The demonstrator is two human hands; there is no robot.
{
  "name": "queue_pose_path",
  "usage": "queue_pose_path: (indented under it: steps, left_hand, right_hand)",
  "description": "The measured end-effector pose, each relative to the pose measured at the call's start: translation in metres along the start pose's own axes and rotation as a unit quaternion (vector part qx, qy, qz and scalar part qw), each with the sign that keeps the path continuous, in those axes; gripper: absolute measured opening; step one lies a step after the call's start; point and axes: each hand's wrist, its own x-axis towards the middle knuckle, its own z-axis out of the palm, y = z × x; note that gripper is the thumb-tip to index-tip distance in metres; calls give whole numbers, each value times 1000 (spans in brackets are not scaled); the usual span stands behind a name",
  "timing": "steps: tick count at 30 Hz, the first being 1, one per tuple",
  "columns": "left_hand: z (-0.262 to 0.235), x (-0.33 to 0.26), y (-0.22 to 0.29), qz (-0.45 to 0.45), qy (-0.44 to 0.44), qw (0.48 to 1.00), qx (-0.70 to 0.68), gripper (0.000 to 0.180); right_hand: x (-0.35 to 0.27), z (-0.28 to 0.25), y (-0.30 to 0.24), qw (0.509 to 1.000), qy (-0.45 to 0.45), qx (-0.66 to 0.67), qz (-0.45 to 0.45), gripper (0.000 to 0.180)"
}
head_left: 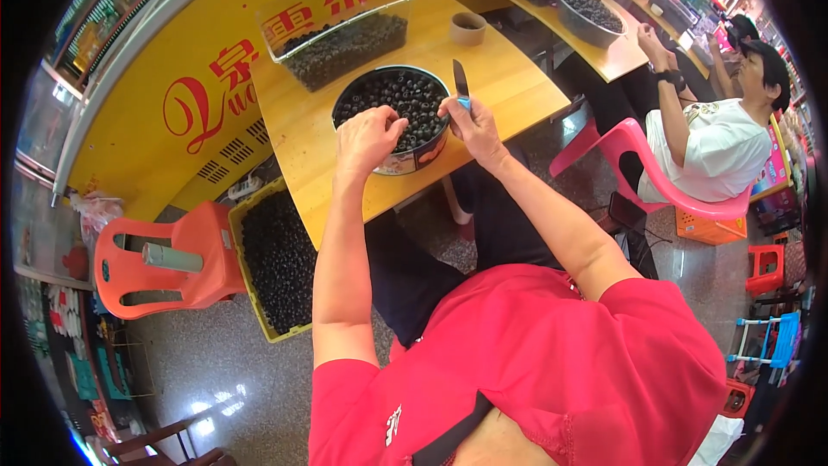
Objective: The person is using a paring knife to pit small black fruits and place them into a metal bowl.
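Dark pieces [418, 97] filled a tin [420, 158] under the left hand [371, 140], fingers bunched, any hold unclear; the right hand [474, 131] clamped a knife [461, 79]. The tin stood on a table [511, 91] beside a yellow wall [129, 142], over speckled floor [198, 354].

The right hand [474, 128] hides much of the knife handle [465, 103]. Anything inside the left hand [367, 140] is hidden. The lower edge crops the red shirt [535, 354]

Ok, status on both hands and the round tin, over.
Right hand gripping blue-handled knife, blade up. Left hand at round tin, grip unclear. Dark round pieces inside. Nothing visibly blocking.
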Motion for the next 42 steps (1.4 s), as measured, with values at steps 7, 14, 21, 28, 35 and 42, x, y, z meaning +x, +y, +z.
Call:
queue_pose_path:
  steps: [7,14,21,28,35,42]
  left_hand:
    - [3,2,-5,-8,-3,1000,-1,26]
    - [8,10,-16,15,7,997,-74,27]
    - [6,31,-8,26,-33,999,-30,25]
    - [8,45,-6,11,-56,997,-49,18]
    - [12,45,-2,127,-15,989,-76,14]
    - [12,44,-6,156,-88,975,-129,15]
  right_hand:
    - [-2,7,-5,1000,21,-1,-4,24]
    - [1,3,2,999,13,7,-31,19]
    - [0,1,2,999,3,2,-51,19]
    - [1,-1,-1,999,-6,2,-50,20]
    - [-1,-2,-1,999,-11,-10,-45,20]
    - [-1,-3,-4,999,-15,-7,-31,19]
